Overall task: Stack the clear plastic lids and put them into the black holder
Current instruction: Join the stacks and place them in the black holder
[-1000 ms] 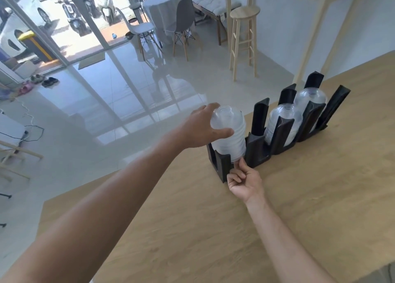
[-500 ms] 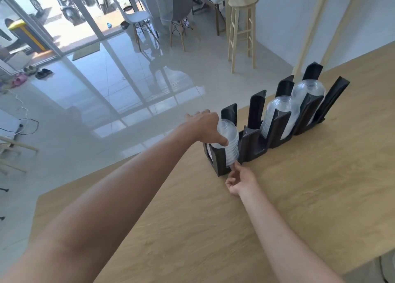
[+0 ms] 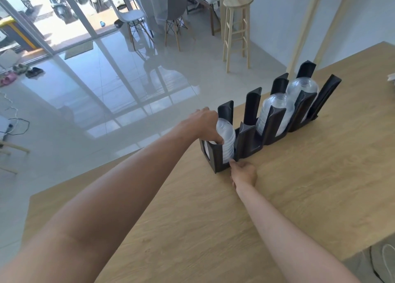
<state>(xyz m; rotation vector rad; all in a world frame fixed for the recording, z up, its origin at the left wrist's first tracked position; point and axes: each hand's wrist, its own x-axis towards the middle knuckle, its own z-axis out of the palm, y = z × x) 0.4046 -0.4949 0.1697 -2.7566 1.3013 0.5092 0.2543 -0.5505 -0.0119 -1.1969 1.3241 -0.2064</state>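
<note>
Left hand (image 3: 206, 125): fingers curled over the top of the stack of clear lids (image 3: 227, 141), gripping it.
Right hand (image 3: 243, 172): on the wooden table (image 3: 299, 186), a fingertip touching the stack's lower edge; the other fingers loosely curled, holding nothing.
Stack of clear lids: sits in the nearest slot of the black holder (image 3: 248, 141).
Other stacks: two more lid stacks (image 3: 275, 112) fill the farther slots.

Left hand (image 3: 206, 125) curled over top of lid stack (image 3: 227, 142), gripping it. Right hand (image 3: 243, 172) below stack, fingertip touching its lower edge. Both arms extended.
</note>
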